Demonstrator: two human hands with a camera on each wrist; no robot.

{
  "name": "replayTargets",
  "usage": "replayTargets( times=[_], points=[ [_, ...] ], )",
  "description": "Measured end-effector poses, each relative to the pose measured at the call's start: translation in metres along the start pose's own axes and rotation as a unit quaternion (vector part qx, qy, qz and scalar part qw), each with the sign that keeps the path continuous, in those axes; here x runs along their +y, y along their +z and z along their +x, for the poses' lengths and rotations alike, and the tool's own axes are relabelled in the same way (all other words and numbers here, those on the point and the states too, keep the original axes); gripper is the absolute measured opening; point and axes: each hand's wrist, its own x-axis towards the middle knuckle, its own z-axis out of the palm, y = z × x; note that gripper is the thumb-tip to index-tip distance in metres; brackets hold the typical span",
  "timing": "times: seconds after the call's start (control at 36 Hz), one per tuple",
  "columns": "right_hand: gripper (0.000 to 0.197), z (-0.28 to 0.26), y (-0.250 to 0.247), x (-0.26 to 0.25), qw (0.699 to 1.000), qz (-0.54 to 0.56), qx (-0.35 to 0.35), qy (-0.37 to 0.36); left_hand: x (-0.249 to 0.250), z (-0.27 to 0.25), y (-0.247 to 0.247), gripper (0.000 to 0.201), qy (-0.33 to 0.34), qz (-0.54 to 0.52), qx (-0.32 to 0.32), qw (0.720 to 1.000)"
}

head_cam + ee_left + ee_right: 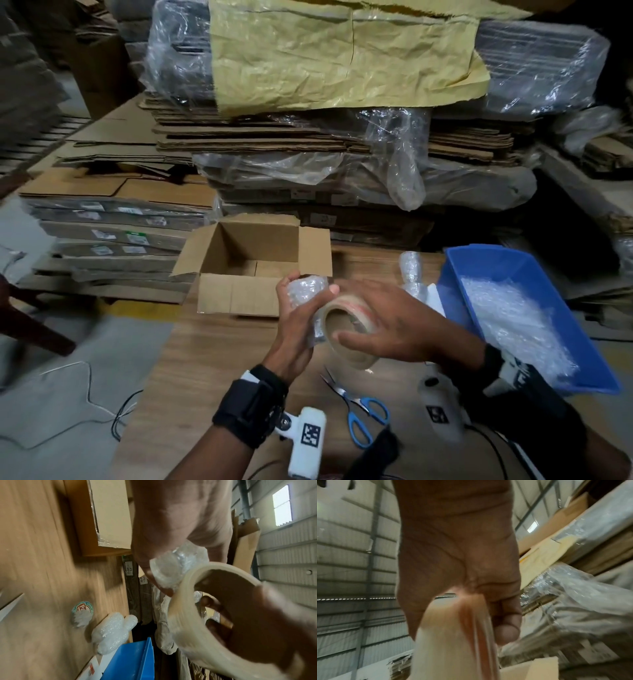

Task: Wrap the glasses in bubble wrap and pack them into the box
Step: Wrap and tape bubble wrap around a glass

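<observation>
The open cardboard box point(253, 260) sits left and just beyond the hands. The left hand point(294, 322) curls round the bubble-wrapped glass point(306, 291), its long axis roughly upright. Touching it on the right, the tape roll point(346, 329) is gripped by the right hand point(394, 325), so the tape likely crosses leftward over the wrap.

From my remote seat the head view was dim and bowed at its edges. Daylight came from a bright rectangular wall window point(282, 505), blown out. Motion blur smeared the cream-coloured ring of packing tape point(197, 609) in both wrist views.
</observation>
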Motion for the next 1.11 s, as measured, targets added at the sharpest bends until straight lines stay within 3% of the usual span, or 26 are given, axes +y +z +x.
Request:
replayTargets(
  times=[0.08, 0.17, 0.22, 0.33, 0.42, 0.5, 0.64, 0.75, 0.86, 1.0, 1.11],
  points=[
    [0.100, -0.009, 0.011, 0.008, 0.996, 0.081, 0.033, 0.034, 0.008, 0.007, -0.008, 0.082, 0.008, -0.002, 0.030, 1.000],
    [0.088, -0.013, 0.018, 0.008, 0.975, 0.178, 0.131, 0.017, 0.014, 0.009, -0.011, 0.035, -0.010, -0.039, 0.050, 0.998],
    [0.081, -0.013, 0.024, 0.005, 0.963, 0.206, 0.172, 0.012, 0.019, 0.009, -0.010, 0.021, -0.023, -0.057, 0.054, 0.997],
    [0.076, -0.012, 0.034, 0.000, 0.943, 0.244, 0.224, 0.023, 0.019, 0.011, -0.007, 0.039, -0.046, -0.074, 0.060, 0.994],
    [0.066, -0.013, 0.026, -0.001, 0.949, 0.164, 0.267, 0.011, 0.021, 0.009, -0.004, 0.040, -0.047, -0.148, 0.055, 0.986],
    [0.056, -0.019, 0.018, 0.004, 0.973, 0.089, 0.212, -0.012, 0.028, 0.013, -0.005, 0.020, -0.022, -0.212, 0.042, 0.976],
    [0.058, -0.022, 0.015, 0.004, 0.988, 0.078, 0.130, -0.037, 0.034, 0.008, 0.002, 0.012, -0.019, -0.214, 0.003, 0.977],
    [0.052, -0.017, 0.019, 0.002, 0.991, 0.108, 0.070, -0.036, 0.028, 0.005, 0.008, 0.046, -0.037, -0.213, 0.013, 0.976],
    [0.046, -0.013, 0.029, 0.003, 0.990, 0.112, 0.074, -0.038, 0.027, -0.003, 0.017, 0.044, -0.049, -0.181, 0.036, 0.982],
    [0.034, -0.013, 0.044, 0.005, 0.991, 0.100, 0.086, 0.012, 0.021, -0.006, 0.017, 0.051, -0.037, -0.178, 0.073, 0.981],
    [0.047, -0.012, 0.053, 0.003, 0.984, 0.101, 0.121, 0.082, 0.013, -0.010, 0.017, 0.066, -0.046, -0.155, 0.059, 0.985]
  ],
)
